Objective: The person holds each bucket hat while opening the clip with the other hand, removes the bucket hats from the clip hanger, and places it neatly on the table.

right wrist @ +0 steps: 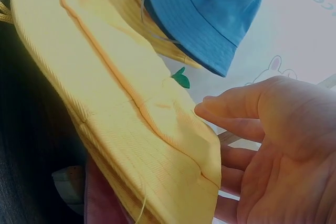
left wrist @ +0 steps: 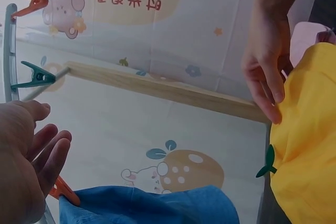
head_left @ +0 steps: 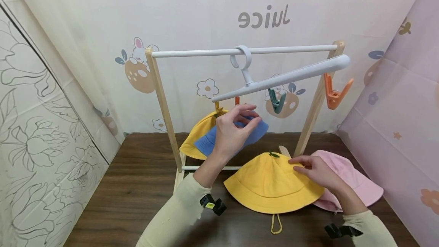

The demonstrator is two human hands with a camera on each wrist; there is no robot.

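Observation:
My left hand [head_left: 233, 130] hovers in front of a blue bucket hat [head_left: 255, 130], fingers loosely bent and nothing between them. In the left wrist view an orange clip [left wrist: 65, 191] pinches that blue hat, just below the left hand. A yellow hat [head_left: 269, 178] with a green leaf on its crown and a cord loop sits on the table. At its upper right side is my right hand [head_left: 317, 170], fingers relaxed, fingertips right at the fabric. In the right wrist view the thumb [right wrist: 231, 106] meets the crown's edge and the other fingers pass partly behind it.
A white hanger [head_left: 281, 81] tilts on the wooden rack's white bar [head_left: 199, 53]. From it hang a teal clip [head_left: 276, 101] and an orange clip [head_left: 334, 92]. Another yellow hat [head_left: 192, 142] hangs behind the blue one. A pink hat [head_left: 356, 182] lies on the brown table [head_left: 137, 186].

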